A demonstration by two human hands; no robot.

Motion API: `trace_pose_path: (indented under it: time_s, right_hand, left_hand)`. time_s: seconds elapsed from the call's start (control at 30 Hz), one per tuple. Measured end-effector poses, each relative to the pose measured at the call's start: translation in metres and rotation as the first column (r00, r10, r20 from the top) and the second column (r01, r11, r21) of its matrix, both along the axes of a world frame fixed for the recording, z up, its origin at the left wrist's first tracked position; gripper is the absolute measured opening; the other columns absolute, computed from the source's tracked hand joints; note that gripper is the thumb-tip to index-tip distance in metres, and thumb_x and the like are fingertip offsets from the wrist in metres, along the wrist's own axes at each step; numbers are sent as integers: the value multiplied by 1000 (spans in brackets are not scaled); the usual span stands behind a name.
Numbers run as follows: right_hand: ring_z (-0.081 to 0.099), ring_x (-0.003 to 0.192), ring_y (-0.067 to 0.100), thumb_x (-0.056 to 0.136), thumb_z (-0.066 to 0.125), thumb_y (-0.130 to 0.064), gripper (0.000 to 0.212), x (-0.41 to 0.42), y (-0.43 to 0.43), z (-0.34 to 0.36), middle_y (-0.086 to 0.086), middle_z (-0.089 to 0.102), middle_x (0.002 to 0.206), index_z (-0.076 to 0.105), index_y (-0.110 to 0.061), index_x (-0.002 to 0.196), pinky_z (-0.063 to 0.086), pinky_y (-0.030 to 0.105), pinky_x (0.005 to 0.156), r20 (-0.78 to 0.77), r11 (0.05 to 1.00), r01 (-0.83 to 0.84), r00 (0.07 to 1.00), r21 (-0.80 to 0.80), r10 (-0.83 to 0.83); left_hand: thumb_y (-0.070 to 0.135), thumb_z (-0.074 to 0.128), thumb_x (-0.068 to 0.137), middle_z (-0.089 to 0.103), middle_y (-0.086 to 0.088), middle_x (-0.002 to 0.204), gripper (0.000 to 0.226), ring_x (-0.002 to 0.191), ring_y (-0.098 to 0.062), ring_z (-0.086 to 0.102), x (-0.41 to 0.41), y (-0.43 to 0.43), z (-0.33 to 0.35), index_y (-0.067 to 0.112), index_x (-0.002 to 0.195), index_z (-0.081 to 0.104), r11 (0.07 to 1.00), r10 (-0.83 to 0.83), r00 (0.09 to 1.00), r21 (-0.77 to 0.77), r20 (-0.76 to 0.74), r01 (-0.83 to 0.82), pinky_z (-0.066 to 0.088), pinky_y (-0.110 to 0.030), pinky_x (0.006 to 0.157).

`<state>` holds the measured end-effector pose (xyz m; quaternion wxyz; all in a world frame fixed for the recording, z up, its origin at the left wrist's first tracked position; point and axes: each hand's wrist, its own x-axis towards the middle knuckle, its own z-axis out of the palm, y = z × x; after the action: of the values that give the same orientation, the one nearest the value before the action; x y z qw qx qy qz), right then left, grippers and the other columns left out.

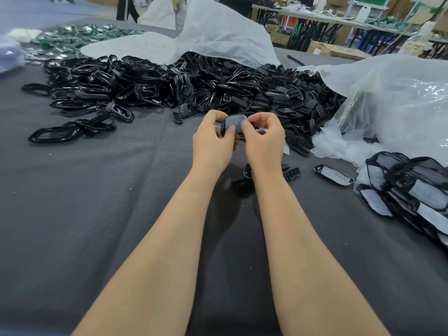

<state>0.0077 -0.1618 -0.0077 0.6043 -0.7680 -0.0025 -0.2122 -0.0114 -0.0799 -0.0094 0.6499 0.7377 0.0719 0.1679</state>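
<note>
Black shell, cloudy film over its face. Raised above grey cloth, just short of the heaps, between both hands. Left hand: fingers curled round the shell's left end, thumb against the film. Right hand: thumb and forefinger pinching at the shell's right edge, other fingers curled in.

Containers: white plastic bag slumped open at the back, black ribbed inserts spilling from under its mouth onto the cloth. Clear bag at right, contents too hazy to tell; translucent film scraps bunched at its foot.

Left of the inserts, loose heap of glossy black frames. Far right, stack of film-covered shells; lone covered shell flat on the cloth near it.
</note>
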Motion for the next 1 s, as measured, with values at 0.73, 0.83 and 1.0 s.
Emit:
trace_pose_path:
  time_s: [0.73, 0.83, 1.0]
  right_hand:
    - [54, 68, 3, 87, 62, -4, 13, -14, 15, 2, -9, 56, 78, 57, -10, 97, 46, 13, 66, 201, 992, -82, 975, -93, 99]
    - [59, 72, 10, 89, 58, -4, 16, -15, 16, 2, -3, 63, 80, 64, -8, 104, 50, 21, 70, 207, 989, -66, 974, -130, 93]
    - [59, 77, 8, 91, 58, -7, 10, -11, 9, 1, 0, 66, 87, 67, -7, 95, 47, 13, 71, 215, 991, -22, 975, -130, 50]
  left_hand:
    - [14, 57, 93, 53, 4, 64, 22, 51, -4, 49, 3, 5, -3, 33, 88, 49, 985, 138, 989, -116, 62, -130, 39, -14, 49]
    - [13, 57, 94, 59, 1, 69, 25, 55, -4, 55, 3, 6, -2, 35, 86, 47, 985, 139, 988, -108, 72, -131, 41, -11, 49]
    - [11, 56, 94, 60, 8, 62, 27, 55, -2, 57, 2, 3, -2, 35, 85, 47, 990, 119, 990, -84, 75, -112, 53, -23, 65]
